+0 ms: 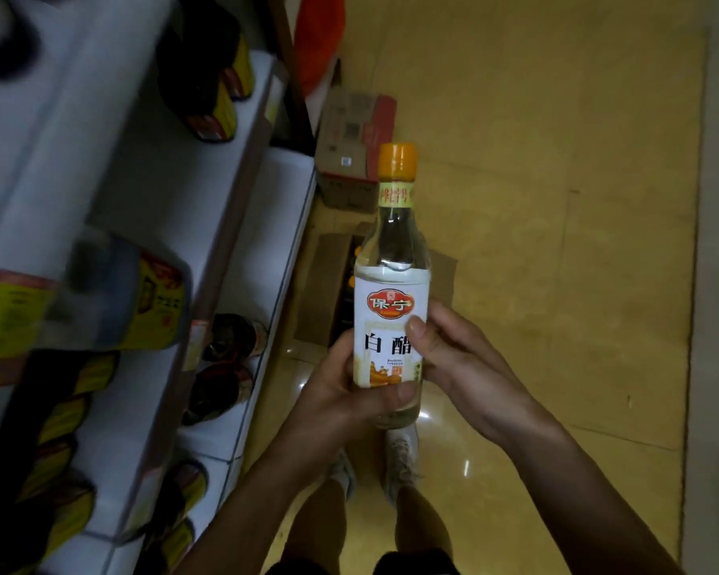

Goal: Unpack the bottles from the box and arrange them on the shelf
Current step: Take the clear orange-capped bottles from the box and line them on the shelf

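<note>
You hold the vinegar bottle point(391, 309) upright over the open box point(324, 292) on the floor, your left hand point(345, 392) wrapped round its base and your right hand point(453, 350) gripping the label. Carry it left to the white shelf point(241, 226), label outward, and set it beside the dark bottles point(221, 388) without knocking them.

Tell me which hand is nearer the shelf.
Left. The left hand grips the bottle near its base, on the side facing the shelf; the right hand grips it higher up, on the far side.
</note>
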Action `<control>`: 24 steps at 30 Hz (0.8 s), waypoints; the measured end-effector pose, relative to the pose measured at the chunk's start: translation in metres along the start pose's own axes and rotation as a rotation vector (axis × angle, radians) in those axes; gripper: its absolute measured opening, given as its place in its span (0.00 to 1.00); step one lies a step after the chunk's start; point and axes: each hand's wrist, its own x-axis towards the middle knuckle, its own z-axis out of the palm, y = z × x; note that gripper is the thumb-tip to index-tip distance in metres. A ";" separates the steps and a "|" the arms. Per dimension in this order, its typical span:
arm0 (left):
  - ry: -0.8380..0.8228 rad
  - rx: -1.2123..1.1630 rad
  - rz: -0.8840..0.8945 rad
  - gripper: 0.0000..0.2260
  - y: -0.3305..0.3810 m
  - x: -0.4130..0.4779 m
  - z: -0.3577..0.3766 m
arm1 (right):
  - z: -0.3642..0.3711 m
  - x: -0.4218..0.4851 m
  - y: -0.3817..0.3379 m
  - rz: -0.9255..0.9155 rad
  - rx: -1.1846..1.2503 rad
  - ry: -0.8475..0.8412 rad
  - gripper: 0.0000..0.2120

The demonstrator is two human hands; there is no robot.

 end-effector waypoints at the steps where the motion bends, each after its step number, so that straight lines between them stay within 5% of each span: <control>1: 0.012 0.006 0.014 0.29 0.020 -0.012 0.006 | 0.005 -0.010 -0.020 -0.014 -0.010 -0.014 0.26; 13: 0.223 0.002 0.301 0.28 0.190 -0.148 0.064 | 0.076 -0.110 -0.213 -0.256 -0.162 -0.265 0.19; 24: 0.486 -0.048 0.533 0.31 0.240 -0.271 0.054 | 0.182 -0.162 -0.277 -0.392 -0.265 -0.600 0.25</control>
